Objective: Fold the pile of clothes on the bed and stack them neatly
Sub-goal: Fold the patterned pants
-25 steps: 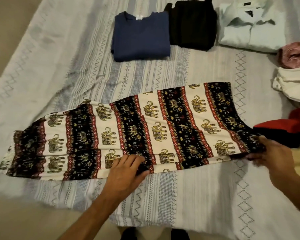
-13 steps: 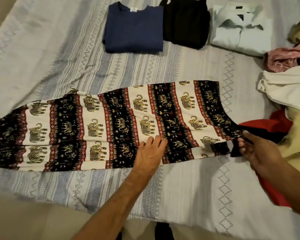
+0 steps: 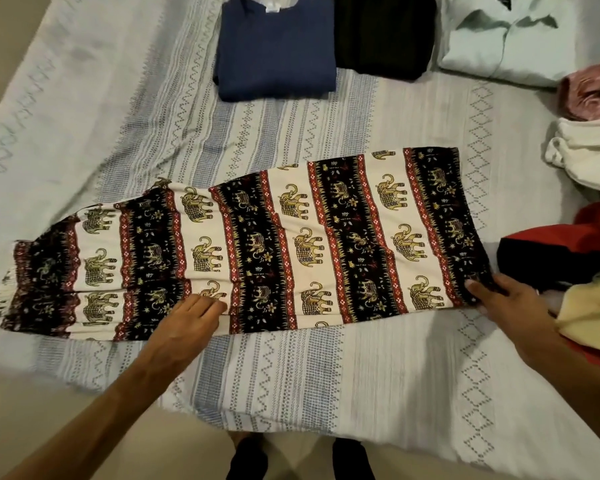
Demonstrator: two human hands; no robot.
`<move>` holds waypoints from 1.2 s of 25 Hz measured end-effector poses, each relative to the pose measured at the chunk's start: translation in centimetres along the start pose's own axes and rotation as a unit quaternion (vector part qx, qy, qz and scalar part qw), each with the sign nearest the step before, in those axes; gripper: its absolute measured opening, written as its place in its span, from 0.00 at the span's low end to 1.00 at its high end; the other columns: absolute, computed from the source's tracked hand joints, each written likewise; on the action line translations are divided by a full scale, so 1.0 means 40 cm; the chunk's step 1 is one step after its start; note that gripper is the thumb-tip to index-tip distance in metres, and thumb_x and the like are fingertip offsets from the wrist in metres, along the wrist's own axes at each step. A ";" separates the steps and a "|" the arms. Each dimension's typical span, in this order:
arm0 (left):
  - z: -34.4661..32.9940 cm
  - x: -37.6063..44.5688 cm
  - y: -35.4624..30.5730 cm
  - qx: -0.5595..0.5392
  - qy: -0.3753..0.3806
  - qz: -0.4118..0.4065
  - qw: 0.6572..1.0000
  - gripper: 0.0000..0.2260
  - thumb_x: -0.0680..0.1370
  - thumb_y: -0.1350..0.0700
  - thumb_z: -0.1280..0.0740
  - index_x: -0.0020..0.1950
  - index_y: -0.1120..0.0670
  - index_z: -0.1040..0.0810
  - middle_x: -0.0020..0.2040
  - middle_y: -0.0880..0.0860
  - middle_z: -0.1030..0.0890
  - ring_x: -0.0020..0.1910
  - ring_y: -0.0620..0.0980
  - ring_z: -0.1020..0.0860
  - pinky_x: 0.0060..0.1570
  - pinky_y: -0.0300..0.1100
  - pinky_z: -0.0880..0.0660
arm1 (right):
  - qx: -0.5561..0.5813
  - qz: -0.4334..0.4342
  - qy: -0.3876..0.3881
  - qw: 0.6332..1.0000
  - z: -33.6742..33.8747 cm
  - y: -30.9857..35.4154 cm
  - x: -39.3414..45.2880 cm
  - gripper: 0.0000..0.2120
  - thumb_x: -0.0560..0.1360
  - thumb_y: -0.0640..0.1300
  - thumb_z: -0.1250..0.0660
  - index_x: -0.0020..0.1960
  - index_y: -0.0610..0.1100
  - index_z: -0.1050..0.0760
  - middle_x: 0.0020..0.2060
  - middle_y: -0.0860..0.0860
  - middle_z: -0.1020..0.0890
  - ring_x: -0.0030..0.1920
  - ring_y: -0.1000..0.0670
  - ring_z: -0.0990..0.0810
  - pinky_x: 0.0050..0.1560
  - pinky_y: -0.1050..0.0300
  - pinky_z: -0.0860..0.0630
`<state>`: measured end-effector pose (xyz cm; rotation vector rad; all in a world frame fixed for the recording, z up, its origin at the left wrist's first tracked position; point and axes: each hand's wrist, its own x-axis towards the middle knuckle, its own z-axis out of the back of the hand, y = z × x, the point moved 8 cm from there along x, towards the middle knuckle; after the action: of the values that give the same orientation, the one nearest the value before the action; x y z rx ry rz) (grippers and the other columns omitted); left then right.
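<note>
A long pair of elephant-print trousers (image 3: pixel 291 244), banded in black, cream and red, lies stretched flat across the bed (image 3: pixel 326 386), which is covered by a pale grey-white woven bedspread with zigzag and diamond lines; the garment runs from low on the left to higher on the right. The left hand (image 3: pixel 191 320) rests palm down on its near edge, fingers (image 3: pixel 212 304) straight and close together, pressing the cloth; the right hand (image 3: pixel 506 306) holds the right end, thumb on top of the dark band and the other fingers tucked under the cloth, so it pinches the fabric. Along the far side lie three folded pieces in a row: a navy blue knitted top (image 3: pixel 278 46), a black garment (image 3: pixel 383 32) touching it, and a pale mint collared shirt (image 3: pixel 520 36). At the right edge sits the unfolded pile: a pink cloth (image 3: pixel 593 91), a white cloth (image 3: pixel 589 150), a red and black piece (image 3: pixel 561 254) and a cream-yellow cloth (image 3: pixel 593 306).
</note>
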<state>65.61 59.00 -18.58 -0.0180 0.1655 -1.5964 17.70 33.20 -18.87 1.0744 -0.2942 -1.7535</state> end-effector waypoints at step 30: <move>-0.015 0.010 -0.195 0.012 -0.064 -0.077 0.995 0.19 0.71 0.54 0.19 0.57 0.51 0.23 0.49 0.50 0.17 0.44 0.51 0.18 0.49 0.55 0.17 | 0.210 -0.143 0.040 0.966 0.022 -0.070 -0.007 0.09 0.80 0.49 0.30 0.59 0.47 0.20 0.46 0.47 0.13 0.43 0.47 0.14 0.42 0.51 0.17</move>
<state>57.78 58.86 -18.30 -0.1169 0.0446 -1.7451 15.30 34.47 -19.99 1.5507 -0.4955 -1.9460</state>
